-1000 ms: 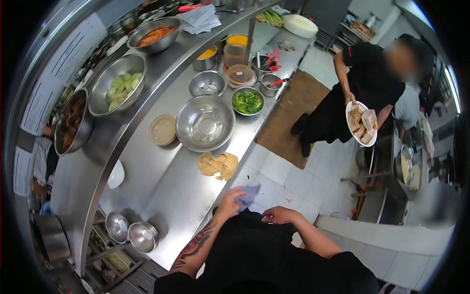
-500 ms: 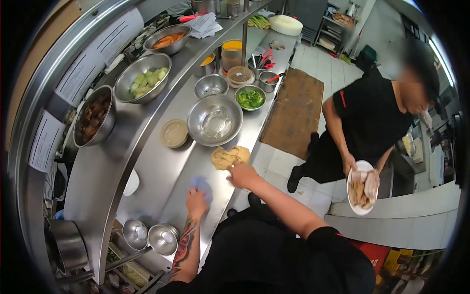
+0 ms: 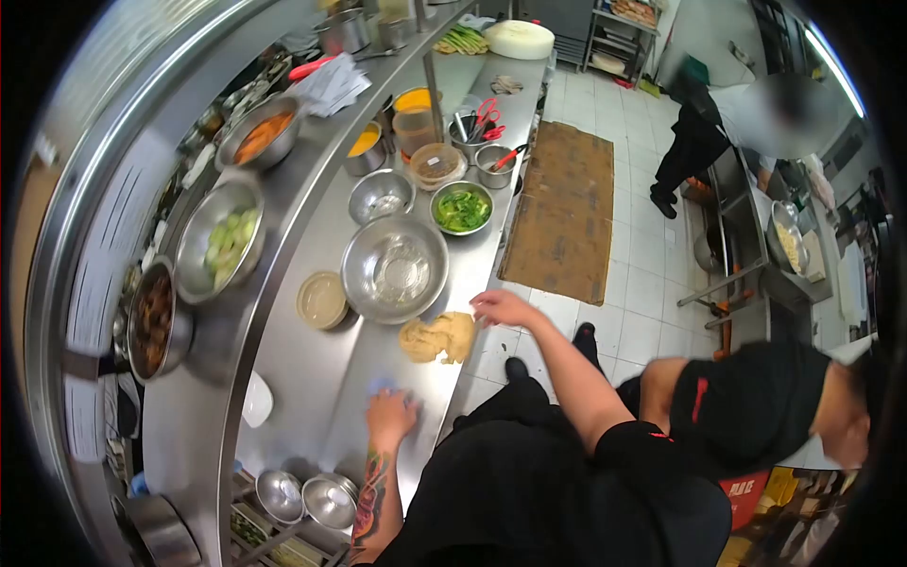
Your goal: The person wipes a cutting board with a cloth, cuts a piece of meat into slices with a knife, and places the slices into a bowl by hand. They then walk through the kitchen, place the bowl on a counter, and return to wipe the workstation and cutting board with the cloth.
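My left hand [image 3: 392, 416] is pressed down over a blue cloth [image 3: 381, 386] on the steel counter. Only a blurred edge of the cloth shows past the fingers. A crumpled tan, cloth-like bundle [image 3: 430, 338] lies near the counter's front edge, ahead of that hand. Just right of the bundle, at the edge, my right hand [image 3: 503, 308] hovers with fingers apart and nothing visible in them. Beyond the bundle stands a large steel bowl [image 3: 395, 269] that looks wet inside. A round lidded tub [image 3: 322, 300] is beside it.
Farther along are a bowl of chopped greens [image 3: 462, 209], a smaller steel bowl [image 3: 382, 197] and a pot with red-handled tools [image 3: 479, 132]. A raised shelf [image 3: 241, 321] on the left bears food bowls. One person [image 3: 756, 397] is close on my right; another [image 3: 699, 132] stands farther back.
My right hand has let go of the tan bundle and moved right. The left hand now covers more of the blue cloth. The co-worker carrying a dish has come closer on my right.
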Available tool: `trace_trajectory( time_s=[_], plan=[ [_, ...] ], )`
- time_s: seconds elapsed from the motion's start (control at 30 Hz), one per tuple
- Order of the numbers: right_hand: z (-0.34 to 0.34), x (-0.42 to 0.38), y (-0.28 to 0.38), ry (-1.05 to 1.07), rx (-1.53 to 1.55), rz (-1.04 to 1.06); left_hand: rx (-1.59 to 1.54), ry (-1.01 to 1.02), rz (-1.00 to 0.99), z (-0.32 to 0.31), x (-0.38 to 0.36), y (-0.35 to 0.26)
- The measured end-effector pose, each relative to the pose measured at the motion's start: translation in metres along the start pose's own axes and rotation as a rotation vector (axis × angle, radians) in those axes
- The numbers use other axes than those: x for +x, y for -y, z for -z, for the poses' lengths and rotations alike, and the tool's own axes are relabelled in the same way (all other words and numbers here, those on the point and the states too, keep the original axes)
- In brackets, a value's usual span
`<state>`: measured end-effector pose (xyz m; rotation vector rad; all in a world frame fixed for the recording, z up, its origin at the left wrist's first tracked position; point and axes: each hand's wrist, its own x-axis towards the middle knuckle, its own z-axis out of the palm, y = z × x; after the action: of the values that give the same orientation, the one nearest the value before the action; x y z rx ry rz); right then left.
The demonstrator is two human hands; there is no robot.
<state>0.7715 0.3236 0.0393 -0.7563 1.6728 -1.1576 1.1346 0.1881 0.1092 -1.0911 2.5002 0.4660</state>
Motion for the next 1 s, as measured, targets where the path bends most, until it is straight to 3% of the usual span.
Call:
trace_trajectory(
  time_s=[0.03,0.07,0.1,0.13,0.2,0.27,0.33,0.4,0.43,0.5,0.53,0.6,0.67,0.73,0.9,1.0],
  plan=[
    [0.035,-0.004,-0.008,-0.11,0.031,-0.067,-0.139,-0.076,-0.144,0.004,0.008,-0.013],
    [0.065,-0.002,-0.038,-0.359,-0.019,0.015,-0.281,-0.149,-0.287,0.007,0.016,-0.028],
    [0.102,0.002,-0.076,-0.588,-0.405,0.13,-0.268,-0.144,-0.29,0.012,0.024,-0.046],
    [0.13,-0.015,-0.083,-0.742,-0.603,0.055,-0.277,-0.196,-0.351,0.016,0.034,-0.067],
    [0.188,-0.035,-0.118,-0.741,-0.55,-0.193,-0.237,-0.277,-0.427,0.007,0.064,-0.097],
    [0.241,-0.046,-0.186,-0.654,-0.421,-0.317,-0.113,-0.154,-0.331,-0.012,0.086,-0.106],
    [0.281,-0.057,-0.297,-0.608,-0.531,-0.284,-0.022,-0.053,-0.194,-0.002,0.091,-0.126],
    [0.308,-0.087,-0.317,-0.445,-0.582,-0.45,0.029,-0.037,-0.146,-0.01,0.097,-0.132],
    [0.323,-0.101,-0.339,-0.395,-0.677,-0.332,0.02,-0.036,-0.149,0.009,0.106,-0.158],
    [0.362,-0.12,-0.287,-0.211,-0.472,-0.598,-0.014,0.18,-0.032,0.059,0.123,-0.218],
    [0.385,-0.121,-0.266,-0.211,-0.484,-0.604,-0.027,0.183,-0.035,0.072,0.142,-0.253],
    [0.431,-0.115,-0.239,-0.245,-0.275,-0.694,-0.578,-0.02,-0.245,0.103,0.181,-0.326],
    [0.488,-0.089,-0.231,-0.252,-0.359,-0.632,-0.655,-0.086,-0.435,0.147,0.221,-0.403],
    [0.543,-0.059,-0.217,-0.255,-0.445,-0.567,-0.659,-0.118,-0.546,0.184,0.261,-0.465],
    [0.667,0.013,-0.176,-0.575,-0.111,-0.293,-0.482,-0.153,-0.849,0.273,0.398,-0.565],
    [0.717,0.025,-0.168,-0.614,-0.079,-0.406,-0.32,-0.114,-0.887,0.307,0.521,-0.601]
  ],
)
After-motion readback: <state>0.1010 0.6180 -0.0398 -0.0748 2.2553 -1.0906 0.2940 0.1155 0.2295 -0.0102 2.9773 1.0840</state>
